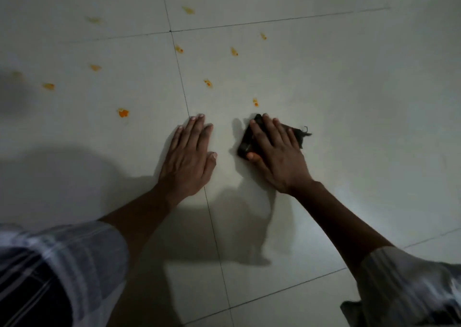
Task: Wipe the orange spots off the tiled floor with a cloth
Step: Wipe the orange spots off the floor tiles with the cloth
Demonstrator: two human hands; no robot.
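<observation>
Just below the nearest orange spot [255, 102], my right hand [277, 155] presses the dark cloth [245, 143] with fingers straight; my left hand [190, 153] lies spread on the tiled floor [349, 102].

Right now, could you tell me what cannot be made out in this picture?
- Head view: the floor beneath the dark cloth is hidden by it and the right hand.
- Faint orange spot at the far left: blurred, in shadow.
- Dark fabric at the bottom right: cut off by the edge.

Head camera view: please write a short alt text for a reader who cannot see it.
A person's right hand presses a dark cloth flat on a pale tiled floor, while the left hand rests flat beside it. Orange spots lie scattered on the tiles beyond both hands.
</observation>
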